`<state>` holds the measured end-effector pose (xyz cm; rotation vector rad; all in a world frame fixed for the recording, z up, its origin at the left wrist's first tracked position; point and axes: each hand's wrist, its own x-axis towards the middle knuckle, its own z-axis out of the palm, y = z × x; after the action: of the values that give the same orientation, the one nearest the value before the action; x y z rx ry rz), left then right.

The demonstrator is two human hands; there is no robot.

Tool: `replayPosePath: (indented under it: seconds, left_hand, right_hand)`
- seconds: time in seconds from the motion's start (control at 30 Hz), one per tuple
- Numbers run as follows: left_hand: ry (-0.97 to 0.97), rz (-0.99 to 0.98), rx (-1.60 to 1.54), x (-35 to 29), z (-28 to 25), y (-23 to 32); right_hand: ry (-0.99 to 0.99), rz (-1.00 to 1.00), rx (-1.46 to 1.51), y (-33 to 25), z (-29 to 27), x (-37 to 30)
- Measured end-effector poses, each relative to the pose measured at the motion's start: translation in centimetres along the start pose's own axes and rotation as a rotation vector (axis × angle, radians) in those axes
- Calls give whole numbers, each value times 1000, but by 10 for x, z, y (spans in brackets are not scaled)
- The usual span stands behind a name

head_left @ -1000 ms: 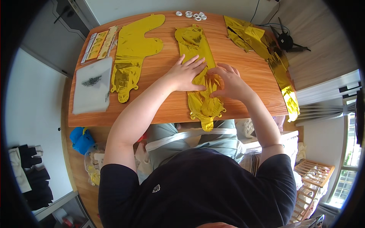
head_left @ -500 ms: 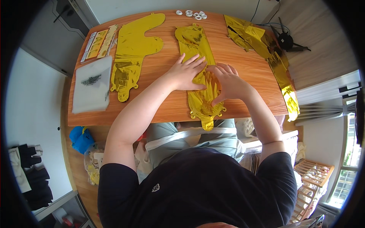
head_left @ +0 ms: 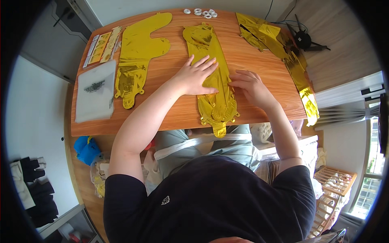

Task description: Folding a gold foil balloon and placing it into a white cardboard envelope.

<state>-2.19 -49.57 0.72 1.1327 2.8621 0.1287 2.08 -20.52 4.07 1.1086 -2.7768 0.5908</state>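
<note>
Gold foil strip (head_left: 224,81): lies lengthwise before us on the wooden table (head_left: 241,58), creased toward its near end, the narrow tab reaching past the near edge.
Our left hand (head_left: 196,77): spread flat on the strip's middle, fingers fanned, thumb pointing right.
Our right hand (head_left: 254,90): fingers bent at the strip's right edge; we cannot tell whether they pinch the foil or only touch it.
Left side: we see a lobed gold foil piece (head_left: 139,48), a frosted plastic stack (head_left: 94,99) and flat packets (head_left: 99,47).
Far edge: white rolls (head_left: 207,16), loosely clustered.
Right side: we have a crumpled gold foil sheet (head_left: 298,77), hanging over the edge.
</note>
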Motion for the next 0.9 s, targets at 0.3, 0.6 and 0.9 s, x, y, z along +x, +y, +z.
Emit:
replayPosePath:
  seconds: [0.3,0.6,0.9]
  left_hand:
    - [72,23,-5,-1,8,-1]
    - [-15,55,18,-10,2,21]
    - [-31,86,19,-19,2,44]
  right_hand:
    - [10,-60,-76,-14,3,-3]
    - [-39,1,-128,-24,6,-37]
    - [58,-126,-131,-26,-1,-67]
